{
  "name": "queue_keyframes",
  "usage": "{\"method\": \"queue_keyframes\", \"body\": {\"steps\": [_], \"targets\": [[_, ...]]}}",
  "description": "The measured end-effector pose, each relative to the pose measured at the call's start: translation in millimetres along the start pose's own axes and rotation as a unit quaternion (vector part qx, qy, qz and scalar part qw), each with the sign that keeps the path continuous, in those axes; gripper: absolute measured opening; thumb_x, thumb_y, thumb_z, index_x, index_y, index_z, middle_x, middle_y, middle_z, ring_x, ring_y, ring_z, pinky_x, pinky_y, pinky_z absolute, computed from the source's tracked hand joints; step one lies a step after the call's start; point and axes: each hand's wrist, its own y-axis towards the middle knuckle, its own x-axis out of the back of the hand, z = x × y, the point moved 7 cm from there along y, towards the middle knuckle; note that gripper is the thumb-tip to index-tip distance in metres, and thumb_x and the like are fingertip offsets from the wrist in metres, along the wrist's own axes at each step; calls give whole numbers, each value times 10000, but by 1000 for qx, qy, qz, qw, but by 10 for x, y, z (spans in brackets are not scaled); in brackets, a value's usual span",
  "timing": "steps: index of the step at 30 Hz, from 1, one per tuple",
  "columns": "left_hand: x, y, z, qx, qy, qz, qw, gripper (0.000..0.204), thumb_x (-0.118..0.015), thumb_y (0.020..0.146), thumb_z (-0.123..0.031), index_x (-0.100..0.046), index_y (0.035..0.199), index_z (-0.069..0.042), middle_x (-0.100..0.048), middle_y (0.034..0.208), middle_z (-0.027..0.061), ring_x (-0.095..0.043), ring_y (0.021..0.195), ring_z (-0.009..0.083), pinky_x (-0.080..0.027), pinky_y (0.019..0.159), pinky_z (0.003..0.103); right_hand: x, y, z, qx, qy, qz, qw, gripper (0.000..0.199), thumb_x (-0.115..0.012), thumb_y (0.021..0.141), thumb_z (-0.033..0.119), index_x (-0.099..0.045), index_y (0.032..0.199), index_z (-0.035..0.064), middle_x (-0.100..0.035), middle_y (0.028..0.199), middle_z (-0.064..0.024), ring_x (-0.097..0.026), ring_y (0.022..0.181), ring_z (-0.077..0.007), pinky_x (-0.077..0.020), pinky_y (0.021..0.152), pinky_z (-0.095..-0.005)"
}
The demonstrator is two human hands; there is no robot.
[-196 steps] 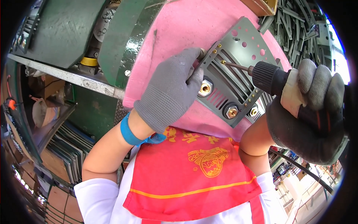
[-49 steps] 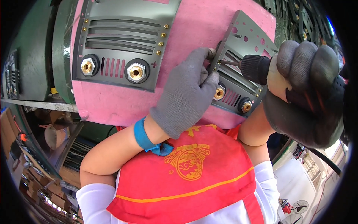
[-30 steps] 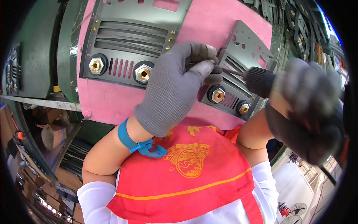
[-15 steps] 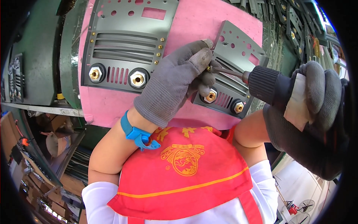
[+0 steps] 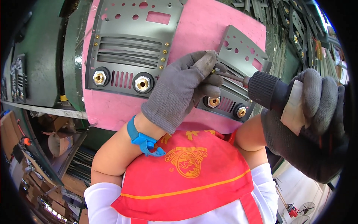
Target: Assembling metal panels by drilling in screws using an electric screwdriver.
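Observation:
My right hand (image 5: 317, 99), in a grey glove, grips a black power screwdriver (image 5: 265, 89) with tape wrapped round its body. Its bit points left at a small brass screw (image 5: 213, 71), which my gloved left hand (image 5: 177, 86) pinches between thumb and fingers. Beneath them lies a grey metal panel (image 5: 238, 54) with slots, round holes and two brass terminals, partly hidden by the left hand. A similar grey panel (image 5: 136, 29) lies to the left, with brass screws along its slotted part and two brass terminals with hex nuts.
Both panels rest on a pink sheet (image 5: 106, 112) over a green bench. More metal panels (image 5: 298, 41) are piled at the far right, and others (image 5: 18, 78) stand at the far left. Shelves with cartons (image 5: 59, 143) are at the lower left.
The view has shifted a little, so panels and left hand sit slightly lower and further right. Screw and bit are still together at the left fingertips, seemingly higher over the right panel.

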Motion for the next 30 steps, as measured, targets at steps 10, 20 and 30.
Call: {"method": "queue_keyframes", "body": {"steps": [10,20,30], "targets": [[-30,34,26,-10,-34,7,999,380,-526,1013,-250,-509,1287,13,-633,1081,89,-645,821,102,-584,718,217,-18,-95,162,-2,10,9,1000,113,-604,779,205,-504,807,160,-407,743,27,-381,625,-100,-306,617,-275],[-17,-69,-213,-181,510,-138,830,442,-609,951,-148,-504,1343,27,-631,922,56,-581,777,85,-497,680,236,208,-5,101,-8,4,0,1000,69,-570,792,186,-508,816,165,-390,750,22,-365,634,-107,-297,629,-287],[76,69,15,-166,471,-113,859,429,-611,861,-16,-536,1279,38,-456,708,24,-442,630,87,-413,573,251,198,8,-211,-40,-21,-7,999,80,-546,819,204,-493,807,145,-376,730,16,-353,619,-110,-290,621,-292]]}}
